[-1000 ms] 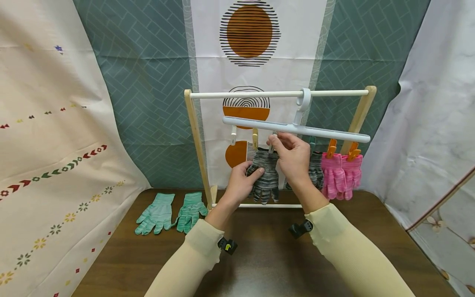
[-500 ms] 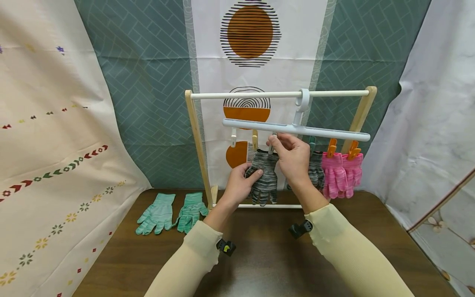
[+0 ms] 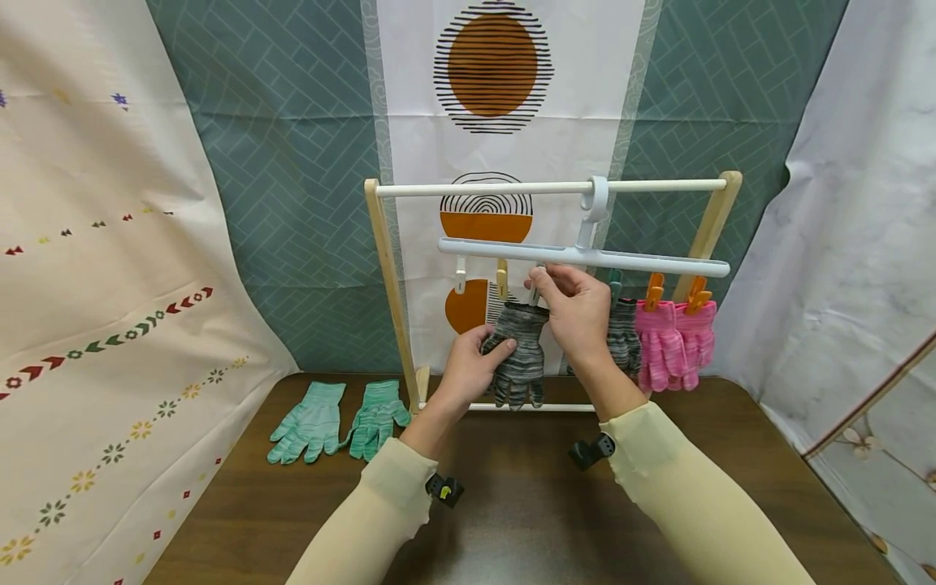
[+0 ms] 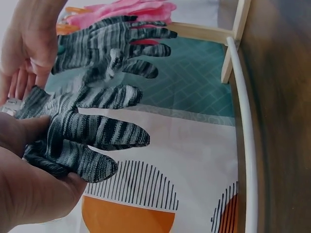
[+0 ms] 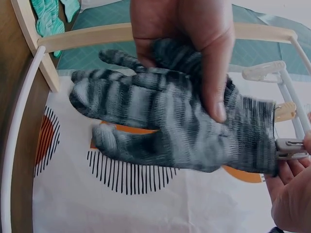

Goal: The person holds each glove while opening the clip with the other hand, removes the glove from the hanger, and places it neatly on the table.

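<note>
A grey-and-black striped knit glove (image 3: 521,357) hangs cuff-up below the hanger (image 3: 526,252). My left hand (image 3: 468,366) pinches it near its thumb side, thumb in front. At the cuff my right hand (image 3: 580,317) pinches a grey clothespin (image 5: 291,145); in the right wrist view the pin meets the cuff edge, though whether it bites the cloth I cannot tell. A second striped glove (image 4: 97,43) hangs behind my right hand from a dark green clothespin (image 3: 616,284). Two pink gloves (image 3: 660,345) hang at the right from orange clothespins (image 3: 654,292).
A white clothespin (image 3: 460,276) and a yellow clothespin (image 3: 502,280) hang on the hanger's left part. The hanger hooks over the rack's top bar (image 3: 475,188). Two green gloves (image 3: 310,422) lie on the brown table (image 3: 512,504) at the left.
The striped glove in my left hand has come down slightly, its cuff now lower against the clothespin. The hanger's left end has dipped a little. My right hand stays on the clothespin.
</note>
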### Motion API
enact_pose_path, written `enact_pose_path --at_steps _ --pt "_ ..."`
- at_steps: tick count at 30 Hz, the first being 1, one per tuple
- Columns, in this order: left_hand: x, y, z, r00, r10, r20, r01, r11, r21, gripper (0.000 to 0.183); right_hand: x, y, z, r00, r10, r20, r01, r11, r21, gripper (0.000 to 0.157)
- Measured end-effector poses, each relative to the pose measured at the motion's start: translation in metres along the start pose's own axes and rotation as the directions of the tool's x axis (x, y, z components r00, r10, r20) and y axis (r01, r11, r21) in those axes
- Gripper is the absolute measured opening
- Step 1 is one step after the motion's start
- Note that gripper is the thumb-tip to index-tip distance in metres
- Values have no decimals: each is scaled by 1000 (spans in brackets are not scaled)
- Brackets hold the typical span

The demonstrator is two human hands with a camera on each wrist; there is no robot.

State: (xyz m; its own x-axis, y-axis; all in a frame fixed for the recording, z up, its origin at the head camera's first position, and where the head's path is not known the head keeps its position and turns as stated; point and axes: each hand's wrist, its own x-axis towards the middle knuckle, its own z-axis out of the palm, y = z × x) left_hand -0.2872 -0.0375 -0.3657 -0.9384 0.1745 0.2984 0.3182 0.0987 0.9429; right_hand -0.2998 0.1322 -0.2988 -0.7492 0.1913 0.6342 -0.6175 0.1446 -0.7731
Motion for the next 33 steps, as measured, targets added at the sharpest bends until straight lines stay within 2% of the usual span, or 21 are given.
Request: enact_pose_path --at_steps 6,19,26,33 --pt "-1 -4 -1 1000 -6 1 6 1000 -22 25 1 1 1 1000 -8 -2 8 1000 12 32" --pt "-5 -10 -6 1000 -12 -3 13 1000 25 26 0 1 1 1000 -5 -9 5 1000 23 33" --pt "-7 -14 -7 1000 11 -15 -11 999 48 24 -1 1 1 1000 0 -20 0 1000 12 34" --pt "-14 -24 -13 1000 -5 -24 6 999 52 23 -1 0 1 999 19 -33 -20 1000 -4 35"
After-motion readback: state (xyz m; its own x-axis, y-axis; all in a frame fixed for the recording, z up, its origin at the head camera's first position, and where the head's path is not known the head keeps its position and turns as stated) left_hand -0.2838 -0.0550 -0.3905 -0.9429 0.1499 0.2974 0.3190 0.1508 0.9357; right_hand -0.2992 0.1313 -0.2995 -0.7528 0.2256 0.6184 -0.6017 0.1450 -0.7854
